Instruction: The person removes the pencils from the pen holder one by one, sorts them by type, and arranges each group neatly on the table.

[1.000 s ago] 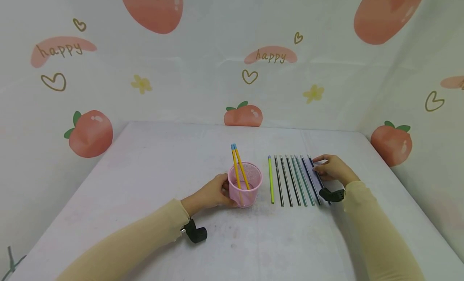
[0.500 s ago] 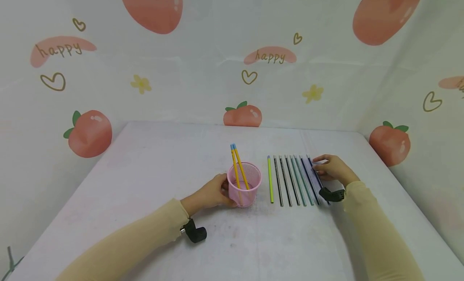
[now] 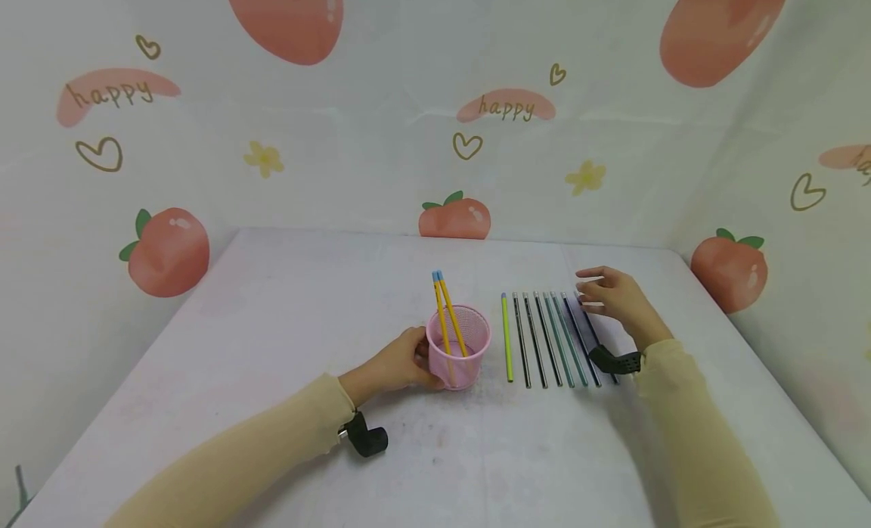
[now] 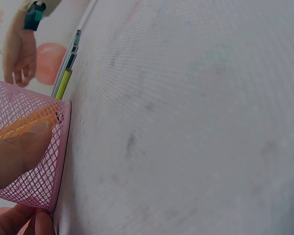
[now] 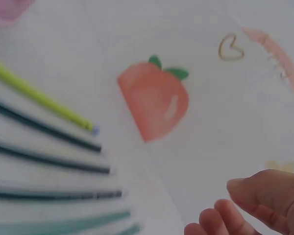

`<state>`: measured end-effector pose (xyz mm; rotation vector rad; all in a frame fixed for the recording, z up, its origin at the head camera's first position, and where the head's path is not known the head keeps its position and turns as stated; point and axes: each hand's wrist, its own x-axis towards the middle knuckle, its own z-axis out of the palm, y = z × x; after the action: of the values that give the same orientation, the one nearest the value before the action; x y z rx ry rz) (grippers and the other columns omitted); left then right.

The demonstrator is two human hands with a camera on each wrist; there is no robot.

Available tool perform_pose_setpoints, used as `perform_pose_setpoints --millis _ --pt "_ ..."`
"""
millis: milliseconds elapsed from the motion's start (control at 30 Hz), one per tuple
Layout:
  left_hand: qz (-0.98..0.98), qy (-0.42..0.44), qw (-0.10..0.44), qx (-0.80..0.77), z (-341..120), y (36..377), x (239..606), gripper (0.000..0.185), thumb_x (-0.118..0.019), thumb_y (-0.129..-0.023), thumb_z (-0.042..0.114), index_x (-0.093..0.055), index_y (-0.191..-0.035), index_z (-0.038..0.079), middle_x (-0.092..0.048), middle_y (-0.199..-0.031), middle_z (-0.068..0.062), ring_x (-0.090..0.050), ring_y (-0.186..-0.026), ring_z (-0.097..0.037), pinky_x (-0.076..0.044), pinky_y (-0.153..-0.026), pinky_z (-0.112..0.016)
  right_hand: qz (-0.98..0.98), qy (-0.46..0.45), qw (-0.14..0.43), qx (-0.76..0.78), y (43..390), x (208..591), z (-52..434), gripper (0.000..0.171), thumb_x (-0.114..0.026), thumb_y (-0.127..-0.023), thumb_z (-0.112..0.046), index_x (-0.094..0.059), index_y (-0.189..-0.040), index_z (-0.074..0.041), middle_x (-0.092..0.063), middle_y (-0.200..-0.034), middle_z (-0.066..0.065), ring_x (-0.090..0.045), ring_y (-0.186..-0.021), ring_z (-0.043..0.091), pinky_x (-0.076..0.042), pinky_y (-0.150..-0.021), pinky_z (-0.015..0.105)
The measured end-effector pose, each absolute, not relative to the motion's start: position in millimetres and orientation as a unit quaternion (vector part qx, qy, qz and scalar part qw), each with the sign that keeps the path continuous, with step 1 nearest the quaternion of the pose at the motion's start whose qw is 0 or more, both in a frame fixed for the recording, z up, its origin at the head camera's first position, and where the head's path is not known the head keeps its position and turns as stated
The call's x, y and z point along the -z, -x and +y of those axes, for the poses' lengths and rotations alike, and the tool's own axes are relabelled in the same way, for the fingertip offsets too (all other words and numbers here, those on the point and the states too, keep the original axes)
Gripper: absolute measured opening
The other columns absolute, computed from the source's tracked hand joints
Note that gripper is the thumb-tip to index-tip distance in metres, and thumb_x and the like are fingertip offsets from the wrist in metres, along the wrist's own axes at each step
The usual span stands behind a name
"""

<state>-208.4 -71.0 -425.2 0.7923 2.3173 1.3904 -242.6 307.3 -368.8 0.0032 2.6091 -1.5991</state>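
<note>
Gripping the pink mesh cup (image 3: 459, 346) from its left side, left hand (image 3: 395, 364) with fingers curled round the wall, thumb against the mesh in the left wrist view, probably to keep the light cup from sliding or tipping; two yellow pencils (image 3: 447, 316) leaning inside, blue ends up and tilted toward the back wall; hovering over the far ends of the row of pencils (image 3: 551, 337), right hand (image 3: 615, 297) with fingers stretched out and relaxed, holding nothing, fingertips pointing left just above the dark pencils at the right of the row; seen in the right wrist view only as thumb and fingertips, loose and apart from the pencils below. Lying flat and parallel on the table (image 3: 272, 346), well spaced, easy to take one at a time: green pencil (image 3: 506, 337) nearest the cup, then dark and teal ones toward the right hand. Leaving a narrow strip of bare table between cup and green pencil, enough for a hand to pass; wide open surface to the left of the cup and in front, toward the person; right edge of the table not far beyond the last pencil, back edge meeting the peach-printed backdrop (image 3: 456, 214) well behind; black wrist cameras (image 3: 367, 439) strapped under both sleeves, low over the table.
</note>
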Motion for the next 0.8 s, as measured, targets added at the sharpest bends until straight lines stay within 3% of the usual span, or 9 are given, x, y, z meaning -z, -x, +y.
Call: perform_pose_setpoints --millis 200,400,567,800 --pt "0.807 -0.281 0.164 -0.492 -71.8 208.8 426.7 0.062 -0.083 -0.07 0.004 -0.053 -0.125 0.0 -0.064 -0.106 -0.01 -0.058 -0.092 -0.015 -0.052 -0.084 -0.029 0.806 0.066 0.0 0.588 238.1 353.0 278.2 0.036 -0.057 -0.098 -0.02 -0.049 -0.128 -0.003 -0.058 -0.099 -0.006 -0.063 -0.09 0.008 -0.055 -0.078 0.019" --pt "0.807 -0.28 0.166 -0.493 -73.1 210.6 428.9 0.063 -0.083 -0.07 0.005 -0.053 -0.125 -0.001 -0.064 -0.106 -0.01 -0.058 -0.092 -0.015 -0.053 -0.085 -0.031 0.774 0.119 -0.038 0.621 234.4 339.1 242.6 0.025 -0.063 -0.094 -0.017 -0.056 -0.118 -0.017 -0.058 -0.099 0.002 -0.063 -0.091 0.009 -0.056 -0.08 0.022" --pt "0.806 -0.282 0.165 -0.493 -72.8 210.9 429.7 0.063 -0.083 -0.07 0.004 -0.053 -0.124 -0.001 -0.064 -0.106 -0.011 -0.059 -0.092 -0.015 -0.053 -0.086 -0.031 0.77 0.154 -0.048 0.617 227.5 330.9 213.8 0.032 -0.063 -0.094 -0.016 -0.054 -0.124 -0.009 -0.059 -0.102 0.004 -0.064 -0.093 0.011 -0.056 -0.081 0.025" --pt "0.803 -0.289 0.161 -0.495 -72.7 210.6 428.2 0.063 -0.083 -0.07 0.005 -0.053 -0.124 -0.001 -0.065 -0.107 -0.011 -0.059 -0.092 -0.014 -0.052 -0.083 -0.027 0.764 0.193 -0.019 0.616 224.4 333.6 179.0 0.037 -0.063 -0.093 -0.012 -0.053 -0.127 -0.002 -0.058 -0.109 0.011 -0.065 -0.095 0.013 -0.056 -0.084 0.027"
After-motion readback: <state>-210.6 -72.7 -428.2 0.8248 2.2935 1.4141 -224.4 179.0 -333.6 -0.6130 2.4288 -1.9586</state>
